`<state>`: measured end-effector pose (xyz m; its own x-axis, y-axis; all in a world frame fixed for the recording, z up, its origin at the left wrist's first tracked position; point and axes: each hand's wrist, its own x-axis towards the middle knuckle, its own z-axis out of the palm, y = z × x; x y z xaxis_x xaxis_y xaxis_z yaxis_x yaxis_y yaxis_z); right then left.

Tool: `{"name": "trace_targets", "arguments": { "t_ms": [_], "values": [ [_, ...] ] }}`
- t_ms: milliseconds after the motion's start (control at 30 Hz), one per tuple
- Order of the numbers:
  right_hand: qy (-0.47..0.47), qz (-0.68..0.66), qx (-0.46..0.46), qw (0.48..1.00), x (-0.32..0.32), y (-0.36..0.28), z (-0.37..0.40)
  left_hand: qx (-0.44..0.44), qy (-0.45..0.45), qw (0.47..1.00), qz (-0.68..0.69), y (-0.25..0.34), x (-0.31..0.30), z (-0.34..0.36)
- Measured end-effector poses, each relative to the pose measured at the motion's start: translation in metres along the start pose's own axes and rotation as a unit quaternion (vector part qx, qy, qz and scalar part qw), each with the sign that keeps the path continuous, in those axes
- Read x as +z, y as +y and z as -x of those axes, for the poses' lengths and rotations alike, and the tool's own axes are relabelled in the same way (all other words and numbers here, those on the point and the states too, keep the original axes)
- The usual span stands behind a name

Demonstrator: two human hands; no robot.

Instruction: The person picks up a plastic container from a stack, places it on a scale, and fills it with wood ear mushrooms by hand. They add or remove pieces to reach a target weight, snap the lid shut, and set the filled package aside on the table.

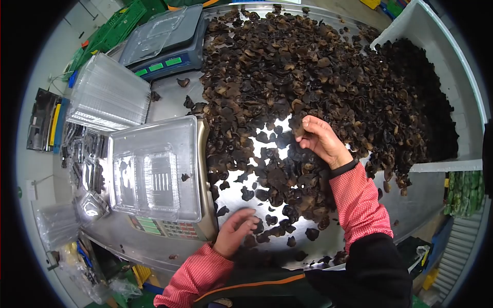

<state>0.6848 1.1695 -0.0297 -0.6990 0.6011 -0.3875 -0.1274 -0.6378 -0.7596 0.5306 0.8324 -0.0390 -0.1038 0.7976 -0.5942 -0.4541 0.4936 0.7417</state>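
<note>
A wide heap of dark brown, curled, fungus-like pieces covers much of the metal table. My right hand is over the middle of the heap, its fingers pinched on a dark piece. Near the table's front edge, my left hand is low beside scattered loose pieces, its fingers curled and partly spread, with nothing visible in it. Left of the heap stands a scale bearing a clear plastic tray, with one small dark piece in it.
Stacked clear trays stand at the left, near a second scale with a clear lid on top. A white box lies open at the right, dark pieces spilling from it. Plastic packs lie beyond the near scale.
</note>
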Motion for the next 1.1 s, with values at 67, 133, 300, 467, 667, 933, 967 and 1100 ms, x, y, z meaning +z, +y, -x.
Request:
{"name": "trace_targets", "arguments": {
  "t_ms": [67, 133, 300, 467, 667, 933, 967, 1100],
  "values": [
    [-0.007, -0.013, 0.0, 1.0, 0.003, 0.001, 0.002, -0.006, 0.012, 1.0, -0.002, 0.001, -0.001, 0.002],
    [-0.029, -0.026, 0.001, 0.999, 0.002, 0.001, 0.001, -0.011, 0.021, 1.0, 0.0, 0.0, -0.003, 0.002],
    [0.036, 0.298, -0.047, 0.953, 0.011, -0.007, -0.023, -0.023, 0.027, 0.999, 0.0, -0.001, -0.005, 0.001],
    [0.139, 0.722, -0.165, 0.657, 0.049, 0.02, -0.04, -0.021, 0.019, 1.0, 0.004, -0.001, 0.0, 0.0],
    [0.15, 0.635, -0.261, 0.712, 0.049, 0.029, -0.029, -0.012, 0.032, 0.999, -0.003, 0.004, -0.005, 0.002],
    [0.113, 0.213, -0.006, 0.97, -0.005, 0.009, 0.17, -0.035, -0.008, 0.999, -0.029, 0.013, 0.014, 0.003],
    [0.128, 0.206, 0.003, 0.97, -0.018, 0.019, 0.206, -0.043, -0.028, 0.998, -0.036, 0.007, 0.014, 0.002],
    [0.187, 0.196, 0.124, 0.954, -0.044, 0.061, 0.367, -0.063, -0.104, 0.989, -0.084, 0.007, 0.029, 0.006]
  ]
}}
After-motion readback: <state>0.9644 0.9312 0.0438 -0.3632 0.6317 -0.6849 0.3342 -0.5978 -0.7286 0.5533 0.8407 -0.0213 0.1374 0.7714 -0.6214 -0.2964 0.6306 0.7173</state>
